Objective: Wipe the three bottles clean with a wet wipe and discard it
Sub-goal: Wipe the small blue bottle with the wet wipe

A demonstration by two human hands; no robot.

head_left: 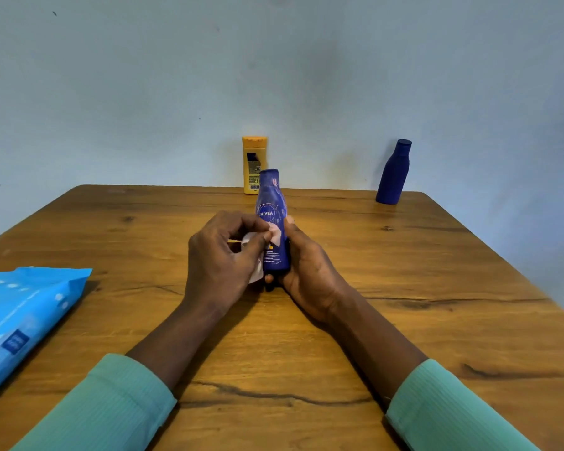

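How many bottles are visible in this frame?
3. A blue Nivea bottle is gripped in the right hand, centre; a yellow bottle stands at the far edge behind it; a dark blue bottle stands far right.

A brown wooden table (437, 271) is seen, with dark lines and small knots in the wood. A yellow bottle (254, 157) is stood upright at the far edge, near the middle, and its back label with a bar code is turned this way. A dark blue bottle (394, 174) is stood near the far right corner, well apart from the yellow one, and it is seen tilted a little to the right. A light blue pack of wipes (23, 317) is laid flat by the left edge, and part of it is cut off from view.
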